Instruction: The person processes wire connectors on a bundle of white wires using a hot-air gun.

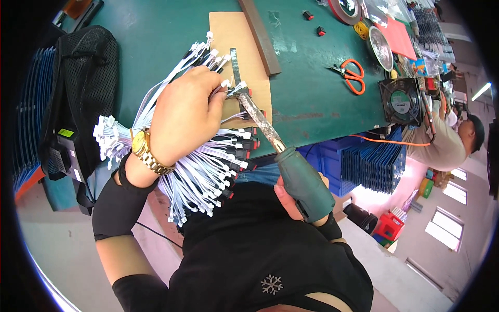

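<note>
My left hand [189,106], wearing a gold watch [147,151], is closed in a pinch over the cardboard sheet [223,28]. Between thumb and finger it grips a wire lead [232,91] with white plugs, right beside a nozzle tip. My right hand [289,197], partly hidden, wraps round a green hot-air gun [304,182]. The gun's long, scorched metal nozzle [262,122] slants up and left to the lead; whether they touch I cannot tell. Under my left wrist fans a thick bundle of white wire leads [192,179], with black and red parts at the right ends.
On the green table [312,99] lie orange-handled scissors [351,75], two small red-black switches [321,31], a brown bar [261,39] and a black fan [400,102]. A black mesh bag [78,73] stands left. Blue crates [332,161] sit beyond the edge; another person [442,140] is at right.
</note>
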The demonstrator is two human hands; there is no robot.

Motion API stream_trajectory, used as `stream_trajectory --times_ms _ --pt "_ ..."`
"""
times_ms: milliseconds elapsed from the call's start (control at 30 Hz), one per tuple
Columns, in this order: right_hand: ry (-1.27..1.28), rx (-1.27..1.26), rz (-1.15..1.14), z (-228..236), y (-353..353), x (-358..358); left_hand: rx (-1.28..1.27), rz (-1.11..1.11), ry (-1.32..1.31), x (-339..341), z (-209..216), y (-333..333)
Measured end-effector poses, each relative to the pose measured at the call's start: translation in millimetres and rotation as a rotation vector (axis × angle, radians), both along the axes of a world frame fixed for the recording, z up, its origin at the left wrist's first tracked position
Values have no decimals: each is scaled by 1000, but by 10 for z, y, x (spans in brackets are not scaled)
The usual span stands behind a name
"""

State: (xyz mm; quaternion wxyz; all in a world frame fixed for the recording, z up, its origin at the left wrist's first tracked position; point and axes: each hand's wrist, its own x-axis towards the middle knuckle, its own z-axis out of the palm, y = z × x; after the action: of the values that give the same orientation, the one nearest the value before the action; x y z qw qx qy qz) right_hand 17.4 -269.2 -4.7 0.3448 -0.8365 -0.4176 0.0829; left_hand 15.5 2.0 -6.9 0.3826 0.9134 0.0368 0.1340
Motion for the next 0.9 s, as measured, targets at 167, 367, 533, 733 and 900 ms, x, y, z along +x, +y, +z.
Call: stream_trajectory --times_ms 167,367,533,733,900 --pt "-71 -5 12 -28 23 -26 11 7 -21 -6 -8 -7" --pt "40 61 -24 -130 -14 -74 23 14 -20 -9 -21 -3" --pt "571 543 -275 -161 -76 -180 23 21 -21 3 -10 -15" --pt "624 541 -210 -190 -111 -99 29 33 -18 -14 3 -13" --pt "602 631 -125 -360 -89 -40 77 31 33 -3 24 -21"
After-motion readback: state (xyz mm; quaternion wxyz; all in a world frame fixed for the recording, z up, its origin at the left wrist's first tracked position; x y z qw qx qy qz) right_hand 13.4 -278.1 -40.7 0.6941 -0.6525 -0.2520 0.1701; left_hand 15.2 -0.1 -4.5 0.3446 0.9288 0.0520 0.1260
